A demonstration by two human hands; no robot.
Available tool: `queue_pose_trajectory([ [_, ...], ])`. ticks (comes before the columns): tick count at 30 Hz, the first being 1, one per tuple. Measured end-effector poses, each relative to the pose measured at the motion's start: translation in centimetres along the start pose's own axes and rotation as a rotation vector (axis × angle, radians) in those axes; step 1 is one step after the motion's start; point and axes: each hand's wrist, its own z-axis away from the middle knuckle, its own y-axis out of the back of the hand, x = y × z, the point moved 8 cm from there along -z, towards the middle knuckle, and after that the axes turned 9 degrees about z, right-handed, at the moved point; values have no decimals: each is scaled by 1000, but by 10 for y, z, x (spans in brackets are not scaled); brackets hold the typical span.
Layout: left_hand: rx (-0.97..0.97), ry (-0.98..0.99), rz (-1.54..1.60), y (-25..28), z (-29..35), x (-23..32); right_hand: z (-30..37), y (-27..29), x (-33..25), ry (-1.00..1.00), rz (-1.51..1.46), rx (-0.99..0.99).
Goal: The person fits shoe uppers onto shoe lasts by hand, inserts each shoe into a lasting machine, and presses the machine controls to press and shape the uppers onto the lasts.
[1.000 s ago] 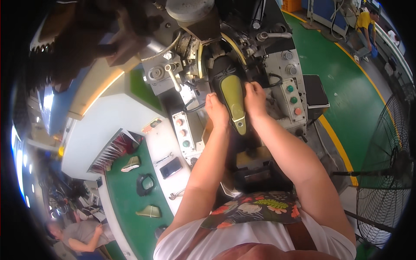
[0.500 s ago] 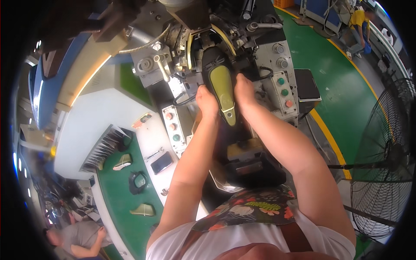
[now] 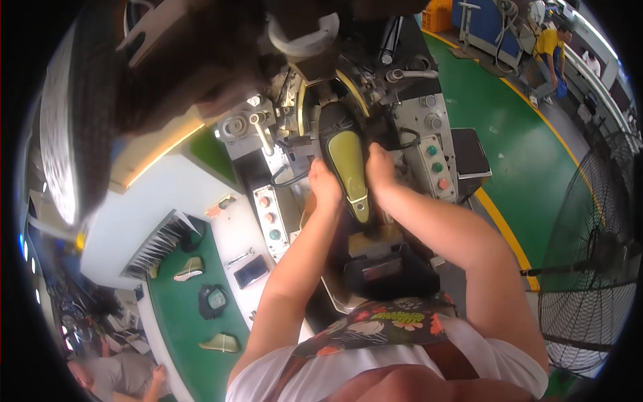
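**Operator:** Now, starting with the largest item: what is standing in front of the person?

**Inspector:** A grey shoe-lasting machine (image 3: 348, 100) is filling the upper centre of the view. Its two control panels, each carrying coloured round buttons, are flanking the work point: one panel (image 3: 270, 216) is sitting on the person's left, the other panel (image 3: 435, 161) on the right. A large floor fan (image 3: 593, 268) is standing on the green floor (image 3: 522, 154) at the far right, well apart from the machine.

**Operator:** And the side surface?

**Inspector:** A green tabletop (image 3: 177, 321) is lying at the lower left, bearing two loose olive insoles (image 3: 189, 269) and a dark round part between them.

**Operator:** Where is the workpiece sitting?

**Inspector:** A dark shoe upper on a last (image 3: 345, 157), sole side up with an olive-green insole showing, is sitting in the machine's centre, toe pointing into the mechanism and heel pointing toward the person.

**Operator:** State of the hands?

**Inspector:** The left hand (image 3: 326, 187) is pressing against the shoe's left flank, and the right hand (image 3: 380, 175) is pressing against its right flank. Both sets of fingers are curling closed around the sides of the shoe, clamping it between them.
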Motion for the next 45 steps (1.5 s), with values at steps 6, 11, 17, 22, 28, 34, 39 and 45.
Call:
queue_pose_trajectory([
  [6,-52,97,9,-7,5,2,0,-5,13,-9,248,-71],
  [11,-24,177,160,4,-1,-11,0,-11,-6,72,409,-156],
  [17,133,121,152,38,60,28,-11,51,-18,356,542,-87],
  [22,311,-387,-839,163,142,45,-48,137,42,380,849,-16],
  [28,102,596,-1246,275,230,-57,-57,145,88,268,1134,-98],
  [34,292,105,-1380,246,198,-14,-58,134,78,359,1275,-128],
  [39,261,-116,-1249,236,166,-7,-76,141,103,260,1461,-291],
  [45,134,-264,-1298,217,96,5,-73,137,86,305,1394,-284],
])
